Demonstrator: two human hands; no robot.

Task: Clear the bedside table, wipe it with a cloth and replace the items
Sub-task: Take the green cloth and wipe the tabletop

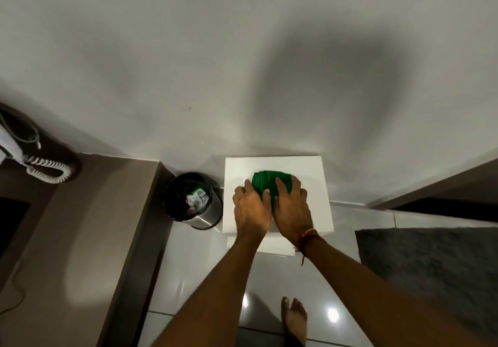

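Green cloth (270, 183) bunched under both hands, mid-wipe on the white bedside table (312, 174).

Fingers (283, 186) lie flat and loosely spread, pressing rather than gripping; left hand (252, 209) beside right hand (292, 212). The top looks cleared (nothing else visible). Pushing toward the left edge could drop the cloth into the open bin (195, 201).

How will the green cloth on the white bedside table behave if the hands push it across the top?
The green cloth is bunched in soft folds, so it is probably floppy and will crumple rather than slide flat. The white bedside table looks smooth, so it likely glides easily. Both the left hand and right hand press it, which should keep it gathered.
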